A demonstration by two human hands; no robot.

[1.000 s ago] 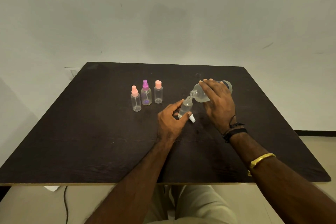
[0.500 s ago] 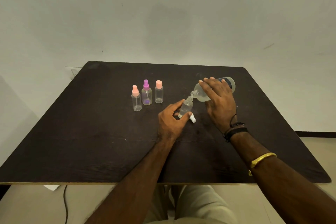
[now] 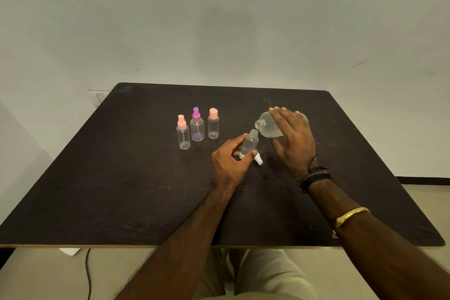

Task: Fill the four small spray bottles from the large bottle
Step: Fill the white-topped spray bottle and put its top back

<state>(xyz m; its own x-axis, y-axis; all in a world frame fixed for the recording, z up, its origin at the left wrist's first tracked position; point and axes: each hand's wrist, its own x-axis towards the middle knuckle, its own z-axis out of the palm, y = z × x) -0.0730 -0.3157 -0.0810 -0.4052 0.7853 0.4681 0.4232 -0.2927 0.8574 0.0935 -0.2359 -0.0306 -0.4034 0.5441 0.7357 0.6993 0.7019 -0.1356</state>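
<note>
1. Notes large bottle (image 3: 266, 126), right of centre, gripped from above by right hand (image 3: 294, 139); logs a lower base and eased tilt against half a second ago.
2. Finds its mouth just above the open small bottle (image 3: 248, 145), pinched tilted in left hand (image 3: 230, 165) at centre; judges this pour ending.
3. Counts three capped bottles (image 3: 197, 130), left of centre, seemingly unfilled.
4. Records clear smooth plastic cylinders, white spray cap (image 3: 259, 160) beside left thumb, dark matte surface (image 3: 121, 190).
</note>
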